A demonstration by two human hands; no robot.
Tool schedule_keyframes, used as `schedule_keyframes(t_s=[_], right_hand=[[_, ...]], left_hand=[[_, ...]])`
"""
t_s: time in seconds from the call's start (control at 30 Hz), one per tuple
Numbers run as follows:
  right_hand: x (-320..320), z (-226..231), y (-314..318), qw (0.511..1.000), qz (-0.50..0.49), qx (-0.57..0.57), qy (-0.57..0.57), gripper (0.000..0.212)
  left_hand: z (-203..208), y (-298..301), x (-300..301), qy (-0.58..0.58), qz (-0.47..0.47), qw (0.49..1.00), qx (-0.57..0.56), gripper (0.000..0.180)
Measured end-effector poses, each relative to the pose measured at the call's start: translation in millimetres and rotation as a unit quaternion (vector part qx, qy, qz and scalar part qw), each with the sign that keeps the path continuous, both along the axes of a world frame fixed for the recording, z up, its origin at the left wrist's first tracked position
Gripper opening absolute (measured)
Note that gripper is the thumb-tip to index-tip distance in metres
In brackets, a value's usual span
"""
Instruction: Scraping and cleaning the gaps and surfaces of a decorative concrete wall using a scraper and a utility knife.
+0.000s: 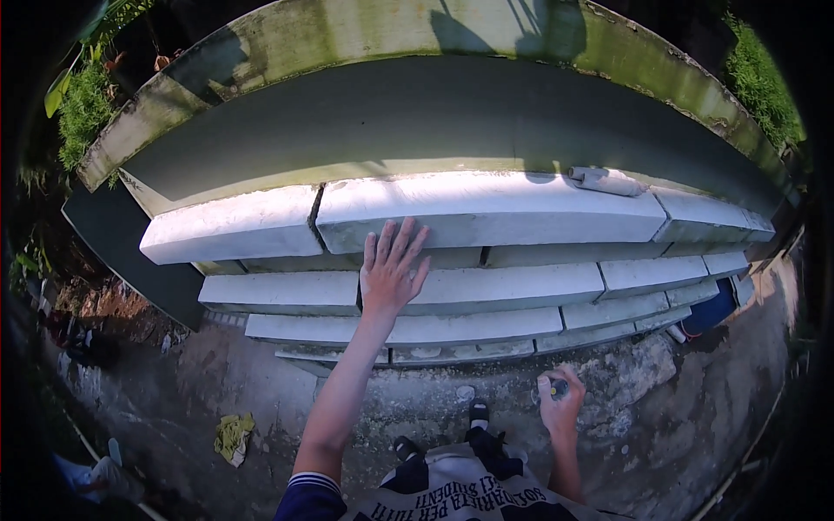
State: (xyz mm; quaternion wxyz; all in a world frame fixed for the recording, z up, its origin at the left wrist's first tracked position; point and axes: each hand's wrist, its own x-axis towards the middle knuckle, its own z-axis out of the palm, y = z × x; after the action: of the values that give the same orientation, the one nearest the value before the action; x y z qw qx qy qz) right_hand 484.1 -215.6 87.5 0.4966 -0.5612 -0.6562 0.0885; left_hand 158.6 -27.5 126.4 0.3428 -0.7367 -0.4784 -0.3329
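Long pale blocks (486,208) lie in stacked rows against a low wall, the lower rows stepping out towards me. My left hand (395,265), palm down with its fingers spread, is at the front face of the topmost row; whether it presses on it or hovers cannot be told. Lower and to the right, my right hand (563,395) is curled round a small, roundish, greyish thing (557,390) with a yellow spot, mostly hidden by the fingers. A whitish roll-shaped thing (606,181) rests on the top row, towards the right.
Behind the blocks runs a curved-looking wall top (382,30) stained green. A crumpled yellow-green cloth (233,437) lies on the concrete ground. At the right end of the stack is something blue (711,311). Plants (85,117) grow at the far left and right.
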Motion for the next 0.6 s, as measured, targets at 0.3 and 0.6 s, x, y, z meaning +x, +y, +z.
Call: schedule_keyframes(t_s=[0.3, 0.6], right_hand=[[-10.4, 28.1, -0.1, 0.924, 0.049, -0.133, 0.354, 0.009], [-49.4, 70.2, 22.2, 0.969, 0.1, 0.012, 0.225, 0.024]], left_hand=[[-6.3, -73.8, -13.5, -0.192, 0.032, 0.98, -0.045, 0.081], [99.9, -27.8, -124.0, -0.177, 0.044, 0.979, 0.091, 0.063]])
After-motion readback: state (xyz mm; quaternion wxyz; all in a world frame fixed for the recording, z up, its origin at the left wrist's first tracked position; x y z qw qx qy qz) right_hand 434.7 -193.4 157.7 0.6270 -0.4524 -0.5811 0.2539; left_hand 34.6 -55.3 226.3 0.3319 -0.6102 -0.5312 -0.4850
